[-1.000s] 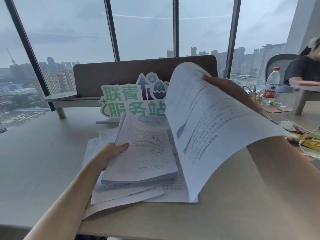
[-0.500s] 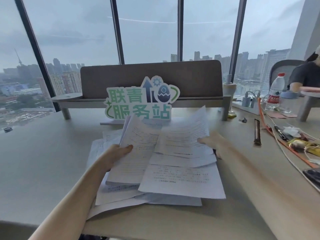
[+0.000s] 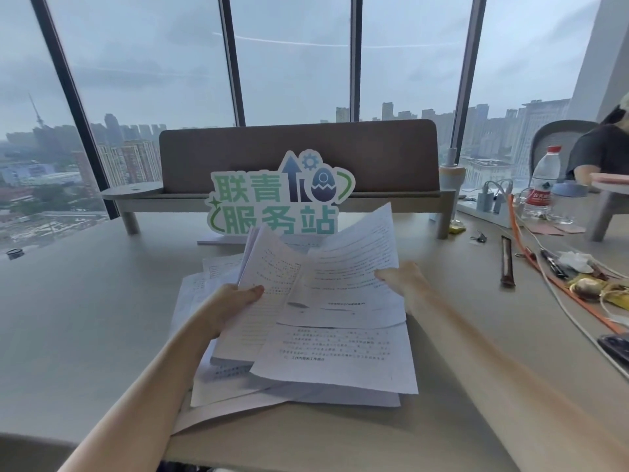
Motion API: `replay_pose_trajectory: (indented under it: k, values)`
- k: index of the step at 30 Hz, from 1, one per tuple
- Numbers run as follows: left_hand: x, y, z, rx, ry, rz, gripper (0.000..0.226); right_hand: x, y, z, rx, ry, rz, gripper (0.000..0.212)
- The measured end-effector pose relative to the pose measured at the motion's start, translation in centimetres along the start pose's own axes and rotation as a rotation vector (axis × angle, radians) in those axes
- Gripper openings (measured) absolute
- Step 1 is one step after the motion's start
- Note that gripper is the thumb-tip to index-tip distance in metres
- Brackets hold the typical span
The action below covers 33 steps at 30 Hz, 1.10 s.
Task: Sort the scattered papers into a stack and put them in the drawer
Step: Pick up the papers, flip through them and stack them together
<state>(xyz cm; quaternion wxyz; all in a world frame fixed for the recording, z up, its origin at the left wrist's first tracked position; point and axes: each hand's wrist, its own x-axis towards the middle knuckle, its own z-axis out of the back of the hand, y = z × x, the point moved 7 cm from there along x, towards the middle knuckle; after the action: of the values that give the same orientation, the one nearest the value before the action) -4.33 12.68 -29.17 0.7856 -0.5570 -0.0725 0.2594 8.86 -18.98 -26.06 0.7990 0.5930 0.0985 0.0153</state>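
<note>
Head view: left hand grips a thin printed bundle; right hand pinches a curled sheet.

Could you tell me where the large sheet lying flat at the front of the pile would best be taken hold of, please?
Probably its right edge, coming in from the right. The large sheet lies flat on top of the pile, its right and near edges overhang the papers below, and the right hand is just behind that side. The left hand already grips a bundle.

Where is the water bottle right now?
Head view, far right: the water bottle stands upright at the desk's back edge, beside the white chargers.
</note>
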Motion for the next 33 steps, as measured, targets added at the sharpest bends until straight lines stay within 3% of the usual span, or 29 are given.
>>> replay_pose_trajectory:
  k: [3,7,13,15,20,23,26,28,33]
  values:
    - [0.0,0.0,-0.1,-0.001,-0.005,0.000,0.036,0.1,0.0,-0.1,0.091,-0.009,-0.008,0.007]
    - [0.1,0.1,-0.1,-0.017,0.002,0.008,0.037,0.4,0.0,0.2,0.195,-0.001,-0.039,0.021]
    - [0.0,0.1,-0.1,-0.015,0.012,0.034,0.036,0.2,-0.6,-1.0,0.083,0.151,-0.038,0.043]
    - [-0.1,0.1,-0.1,-0.006,0.019,0.034,0.037,0.2,-0.5,-1.1,0.075,0.170,-0.020,0.042]
    - [-0.4,0.0,0.0,0.013,0.011,0.034,0.037,0.2,0.7,-0.3,0.069,0.100,0.058,0.027]
    - [-0.4,-0.1,0.0,0.023,-0.004,0.029,0.037,0.4,2.8,1.5,-0.073,-0.073,0.158,0.020]
    - [-0.5,-0.3,0.1,0.038,-0.024,0.028,0.035,-0.3,5.3,3.1,-0.202,-0.171,0.250,0.037]
    - [-0.6,-0.3,0.1,0.034,-0.025,0.025,0.035,-0.8,6.8,3.8,-0.237,-0.177,0.282,0.042]
    - [-0.5,-0.2,-0.1,0.020,-0.010,0.033,0.038,-1.5,10.7,4.9,-0.219,-0.125,0.313,0.032]
